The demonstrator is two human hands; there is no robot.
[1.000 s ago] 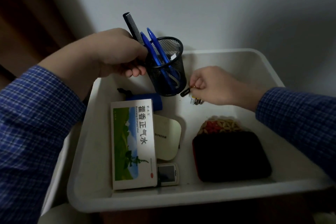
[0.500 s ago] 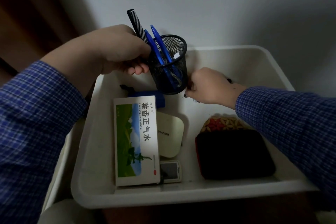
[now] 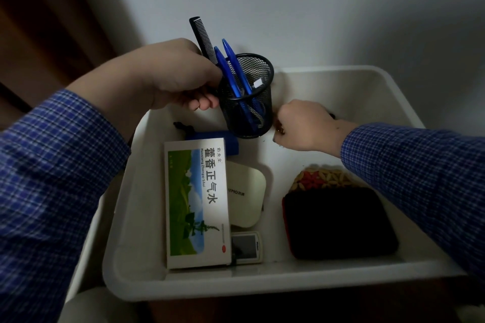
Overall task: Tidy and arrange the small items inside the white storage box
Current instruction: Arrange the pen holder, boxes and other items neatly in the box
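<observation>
A white storage box (image 3: 262, 286) fills the lower view. My left hand (image 3: 168, 76) grips a black mesh pen cup (image 3: 246, 110) above the box's back left part. The cup is tilted and holds two blue pens (image 3: 228, 65) and a black comb (image 3: 202, 34). My right hand (image 3: 307, 126) is curled, knuckles up, just right of the cup's base. It pinches small batteries (image 3: 280, 130), of which only a gold tip shows.
In the box lie a green and white medicine carton (image 3: 196, 202), a white rounded device (image 3: 246, 194), a small screen gadget (image 3: 245, 246), a blue item (image 3: 228, 141), a black pouch (image 3: 338, 223) and a red and yellow patterned piece (image 3: 320, 178). A white wall stands behind.
My right hand moved left to the cup's base and turned knuckles-up, hiding most of the batteries. The cup stayed held in my left hand.
</observation>
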